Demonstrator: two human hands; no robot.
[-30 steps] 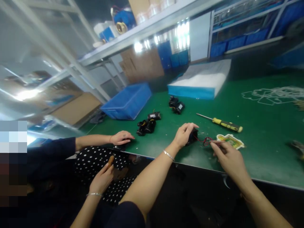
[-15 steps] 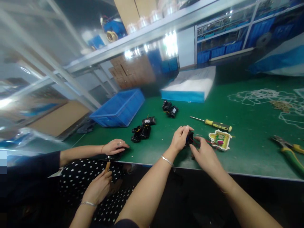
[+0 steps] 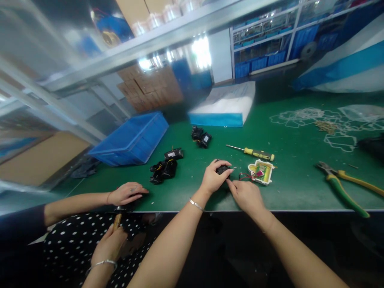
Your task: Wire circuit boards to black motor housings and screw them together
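the right hand [image 3: 244, 195] has come in from the red wires [image 3: 246, 176] to pinch the small black part [image 3: 222, 169] that the left hand [image 3: 213, 180] grips, near the table [image 3: 294, 192] edge, so both hands now work it together.

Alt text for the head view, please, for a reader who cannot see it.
The left hand and right hand together hold a small black part with red wires over a green table. A yellow-handled screwdriver and pliers lie nearby; a co-worker's hand rests at left.
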